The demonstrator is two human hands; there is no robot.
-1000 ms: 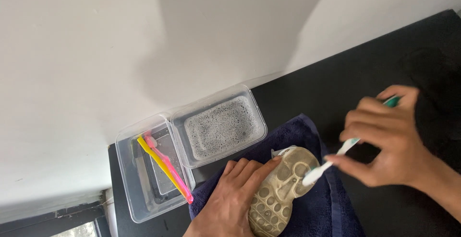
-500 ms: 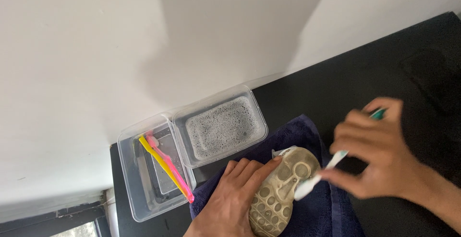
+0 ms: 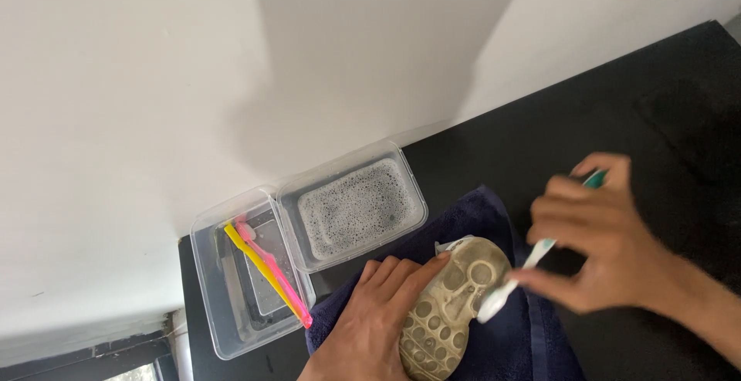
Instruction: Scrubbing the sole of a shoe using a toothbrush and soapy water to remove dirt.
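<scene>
The left hand (image 3: pixel 370 323) lies flat, fingers spread, pressing a small shoe (image 3: pixel 451 304) sole-up onto a dark blue towel (image 3: pixel 494 219) on the black table (image 3: pixel 617 118). The right hand (image 3: pixel 598 238), blurred, pinches a white-and-green toothbrush (image 3: pixel 513 281), bristles against the sole's edge. Just beside the towel sit a clear tub of foamy water (image 3: pixel 355 207) and a clear lid (image 3: pixel 231 288) bearing yellow and pink toothbrushes (image 3: pixel 266 273).

left hand (image 3: pixel 370 327) steadies an upturned shoe (image 3: pixel 451 304) on a navy towel (image 3: pixel 502 350); right hand (image 3: pixel 598 238) presses a toothbrush (image 3: pixel 513 281) against its sole.
</scene>
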